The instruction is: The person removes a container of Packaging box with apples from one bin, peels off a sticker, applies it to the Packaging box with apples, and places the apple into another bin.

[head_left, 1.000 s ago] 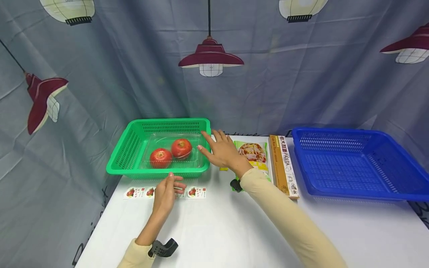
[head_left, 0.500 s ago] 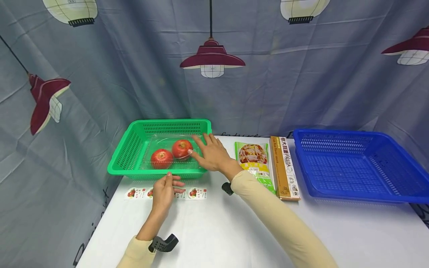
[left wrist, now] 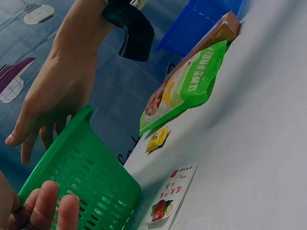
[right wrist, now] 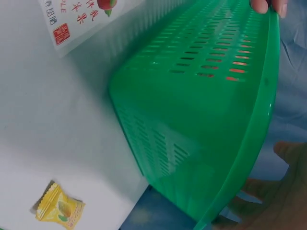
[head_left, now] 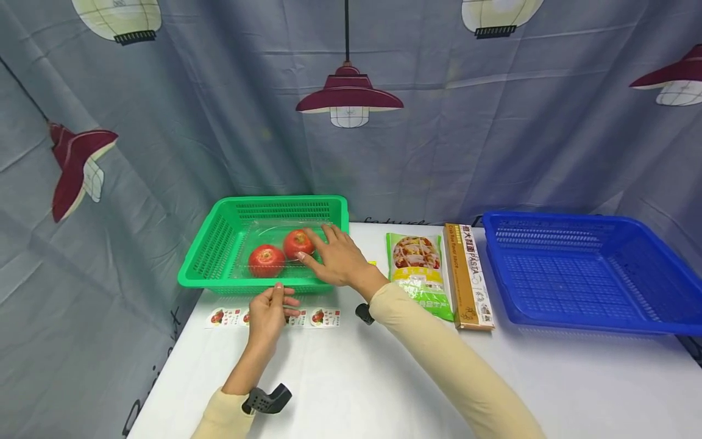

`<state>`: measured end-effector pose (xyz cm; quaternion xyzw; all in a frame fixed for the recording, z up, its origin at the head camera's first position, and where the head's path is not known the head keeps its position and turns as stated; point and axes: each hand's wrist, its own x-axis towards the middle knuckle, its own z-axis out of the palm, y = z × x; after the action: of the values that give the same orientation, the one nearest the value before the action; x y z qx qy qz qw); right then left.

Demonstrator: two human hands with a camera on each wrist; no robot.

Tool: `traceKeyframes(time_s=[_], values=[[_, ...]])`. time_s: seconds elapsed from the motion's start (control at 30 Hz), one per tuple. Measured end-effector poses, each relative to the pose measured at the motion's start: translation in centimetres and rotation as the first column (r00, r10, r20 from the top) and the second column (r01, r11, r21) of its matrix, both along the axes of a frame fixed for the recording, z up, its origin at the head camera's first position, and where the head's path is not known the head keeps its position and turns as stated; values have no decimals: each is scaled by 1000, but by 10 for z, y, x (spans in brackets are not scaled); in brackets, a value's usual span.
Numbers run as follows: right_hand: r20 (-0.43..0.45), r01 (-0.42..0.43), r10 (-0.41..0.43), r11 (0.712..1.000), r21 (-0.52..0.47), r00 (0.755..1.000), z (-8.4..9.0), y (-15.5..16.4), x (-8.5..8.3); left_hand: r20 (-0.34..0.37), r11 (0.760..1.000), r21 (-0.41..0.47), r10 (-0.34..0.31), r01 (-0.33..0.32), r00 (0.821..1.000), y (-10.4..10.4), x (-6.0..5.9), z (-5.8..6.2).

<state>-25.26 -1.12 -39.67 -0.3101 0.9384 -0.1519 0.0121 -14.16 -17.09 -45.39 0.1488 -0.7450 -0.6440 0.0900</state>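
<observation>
A green basket (head_left: 214, 244) holds a clear plastic box (head_left: 258, 231) with two red tomatoes (head_left: 266, 260). My right hand (head_left: 323, 253) reaches over the basket's right front corner. Its fingers are straight and its fingertips lie beside the right tomato (head_left: 298, 242). In the left wrist view the right hand (left wrist: 57, 96) hovers above the basket's rim (left wrist: 81, 177). My left hand (head_left: 273, 308) rests on the table in front of the basket, over a strip of tomato labels (head_left: 326, 317), with its fingers loosely curled. The strip's end (left wrist: 170, 201) lies flat.
A green noodle pack (head_left: 419, 268) and a brown pasta box (head_left: 467, 274) lie right of the green basket. Further right stands a blue basket (head_left: 581, 268). A small yellow sachet (left wrist: 157, 140) lies by the noodle pack. A curtain hangs behind the white table (head_left: 356, 378).
My right hand has moved left from the noodle pack, over the basket's rim, up to the right tomato. My left hand has stayed over the labels.
</observation>
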Motion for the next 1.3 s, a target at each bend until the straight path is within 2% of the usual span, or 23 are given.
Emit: traceKeyframes(time_s=[0.27, 0.77, 1.3], values=[[37, 3, -3, 1000, -11, 999, 1, -8, 0, 12, 999, 52, 2, -2, 1000, 0, -2, 2], [166, 44, -26, 994, -102, 986, 2, -24, 2, 40, 999, 39, -9, 8, 999, -2, -1, 2], [181, 50, -28, 991, -120, 983, -1, -28, -2, 32, 998, 65, -17, 15, 999, -1, -2, 2]])
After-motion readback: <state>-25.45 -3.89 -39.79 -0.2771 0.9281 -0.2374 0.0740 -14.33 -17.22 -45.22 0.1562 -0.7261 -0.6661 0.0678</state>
